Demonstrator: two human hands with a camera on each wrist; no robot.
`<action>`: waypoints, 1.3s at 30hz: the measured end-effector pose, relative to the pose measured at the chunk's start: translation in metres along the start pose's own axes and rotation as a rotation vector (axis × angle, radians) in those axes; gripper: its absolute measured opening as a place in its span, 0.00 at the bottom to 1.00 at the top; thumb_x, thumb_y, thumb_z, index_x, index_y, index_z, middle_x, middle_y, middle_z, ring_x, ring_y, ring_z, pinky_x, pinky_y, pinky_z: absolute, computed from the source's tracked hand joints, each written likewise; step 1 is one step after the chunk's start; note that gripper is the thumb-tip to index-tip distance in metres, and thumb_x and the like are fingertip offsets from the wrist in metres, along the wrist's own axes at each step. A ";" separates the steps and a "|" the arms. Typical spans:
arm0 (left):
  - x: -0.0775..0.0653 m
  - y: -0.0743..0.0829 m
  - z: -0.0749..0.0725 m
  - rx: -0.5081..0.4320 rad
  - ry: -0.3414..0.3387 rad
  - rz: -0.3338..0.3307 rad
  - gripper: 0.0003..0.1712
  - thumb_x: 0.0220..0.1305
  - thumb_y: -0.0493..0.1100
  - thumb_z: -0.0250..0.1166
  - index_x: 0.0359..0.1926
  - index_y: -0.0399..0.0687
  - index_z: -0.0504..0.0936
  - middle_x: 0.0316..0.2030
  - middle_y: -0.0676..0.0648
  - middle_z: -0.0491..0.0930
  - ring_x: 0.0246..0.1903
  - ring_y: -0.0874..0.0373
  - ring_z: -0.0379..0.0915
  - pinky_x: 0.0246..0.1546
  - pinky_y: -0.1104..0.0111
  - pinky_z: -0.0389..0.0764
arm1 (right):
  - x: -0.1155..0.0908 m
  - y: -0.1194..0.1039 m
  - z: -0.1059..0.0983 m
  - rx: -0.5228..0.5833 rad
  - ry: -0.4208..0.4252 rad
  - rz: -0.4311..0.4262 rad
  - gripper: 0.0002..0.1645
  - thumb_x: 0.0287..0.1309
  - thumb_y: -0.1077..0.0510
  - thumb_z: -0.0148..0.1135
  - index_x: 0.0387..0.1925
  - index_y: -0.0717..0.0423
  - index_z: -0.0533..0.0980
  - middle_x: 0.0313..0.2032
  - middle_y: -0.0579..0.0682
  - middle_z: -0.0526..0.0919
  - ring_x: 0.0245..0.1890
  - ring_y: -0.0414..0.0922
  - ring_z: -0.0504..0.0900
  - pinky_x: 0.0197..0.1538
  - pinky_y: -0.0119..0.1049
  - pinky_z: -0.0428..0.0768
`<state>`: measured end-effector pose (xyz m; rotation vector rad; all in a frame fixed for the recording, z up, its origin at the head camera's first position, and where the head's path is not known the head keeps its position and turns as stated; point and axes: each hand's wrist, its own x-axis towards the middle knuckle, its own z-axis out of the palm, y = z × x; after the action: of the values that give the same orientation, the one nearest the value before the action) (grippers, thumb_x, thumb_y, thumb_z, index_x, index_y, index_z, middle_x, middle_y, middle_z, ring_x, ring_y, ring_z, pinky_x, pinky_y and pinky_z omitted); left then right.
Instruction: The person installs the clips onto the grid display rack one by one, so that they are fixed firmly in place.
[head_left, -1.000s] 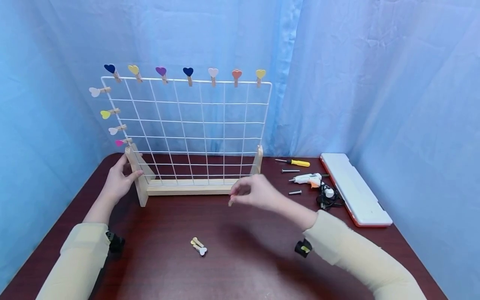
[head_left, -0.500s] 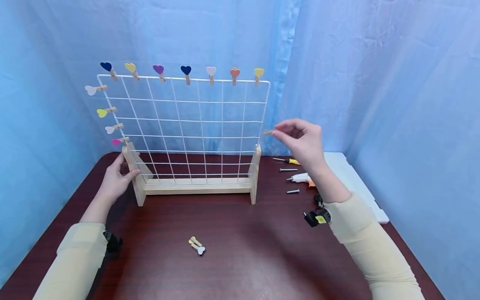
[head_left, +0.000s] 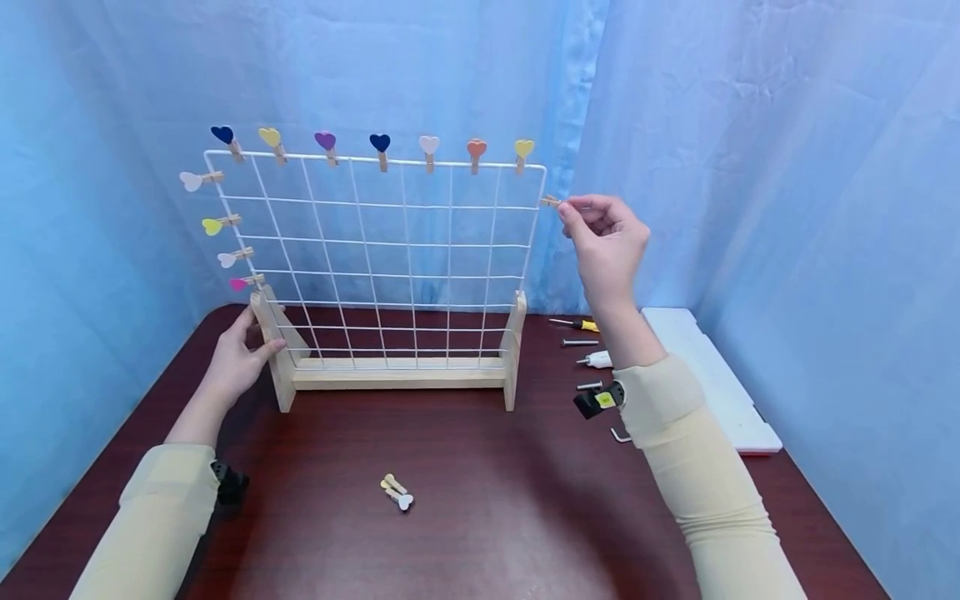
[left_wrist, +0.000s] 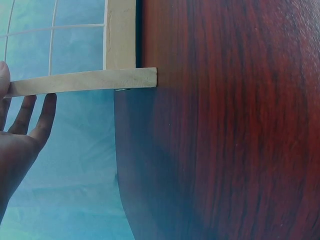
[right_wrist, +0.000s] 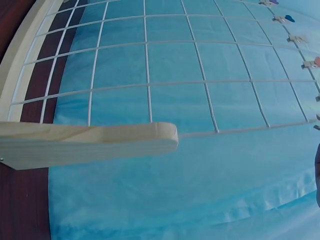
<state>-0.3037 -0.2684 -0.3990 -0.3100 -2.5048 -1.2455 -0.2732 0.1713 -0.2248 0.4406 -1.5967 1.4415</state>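
Note:
My right hand [head_left: 609, 250] pinches a small wooden clothespin [head_left: 550, 201] at the upper right side of a white wire grid [head_left: 420, 206]. The clip's tip is at the side wire; whether it bites the wire I cannot tell, and its head is hidden by my fingers. My left hand [head_left: 236, 358] grips the left wooden leg [head_left: 281, 375] of the grid's stand, thumb in front and fingers [left_wrist: 46, 117] behind. Heart clothespins line the grid's top, such as a navy one [head_left: 380, 143], and its left side, such as a pink one [head_left: 238, 284].
Loose heart clothespins [head_left: 397, 493] lie on the dark red table [head_left: 315, 533] in front. Beyond my right forearm are a yellow screwdriver [head_left: 585, 326], bolts [head_left: 580, 342], a partly hidden white glue gun [head_left: 598, 360], a hex key [head_left: 619, 436] and a white case [head_left: 705, 367].
My right hand has risen with the clothespin from low in front of the stand, past the grid's right side, to near its upper right corner. My left hand has kept its grip on the leg.

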 end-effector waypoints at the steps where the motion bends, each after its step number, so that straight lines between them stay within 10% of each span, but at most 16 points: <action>1: 0.000 0.000 0.000 -0.005 -0.003 -0.005 0.34 0.59 0.38 0.58 0.65 0.54 0.56 0.56 0.36 0.67 0.51 0.44 0.65 0.41 0.48 0.73 | 0.001 0.000 0.002 0.002 0.007 -0.006 0.10 0.44 0.61 0.68 0.29 0.65 0.79 0.19 0.53 0.80 0.20 0.43 0.78 0.28 0.29 0.75; 25: 0.001 -0.002 -0.001 -0.024 -0.002 -0.015 0.33 0.59 0.37 0.59 0.64 0.55 0.58 0.55 0.37 0.67 0.51 0.45 0.65 0.43 0.48 0.72 | -0.006 -0.011 0.006 -0.042 -0.111 -0.196 0.16 0.44 0.65 0.67 0.36 0.69 0.76 0.35 0.60 0.77 0.30 0.46 0.75 0.33 0.34 0.78; 32: 0.001 -0.002 -0.001 -0.015 0.008 -0.008 0.33 0.58 0.35 0.59 0.64 0.54 0.59 0.55 0.37 0.67 0.50 0.45 0.66 0.42 0.48 0.72 | -0.047 -0.027 0.011 0.015 -0.375 -0.131 0.19 0.41 0.70 0.66 0.39 0.70 0.74 0.37 0.59 0.78 0.31 0.50 0.75 0.34 0.38 0.78; 39: 0.002 -0.002 0.000 -0.010 0.009 -0.006 0.33 0.59 0.38 0.59 0.64 0.56 0.59 0.55 0.37 0.67 0.51 0.45 0.65 0.43 0.47 0.72 | -0.120 0.012 0.022 -0.126 -0.745 -0.025 0.30 0.40 0.55 0.71 0.49 0.52 0.73 0.41 0.44 0.77 0.35 0.40 0.74 0.36 0.35 0.77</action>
<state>-0.3060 -0.2689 -0.3997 -0.2984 -2.4948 -1.2590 -0.2281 0.1181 -0.3257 0.9988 -2.2324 1.2059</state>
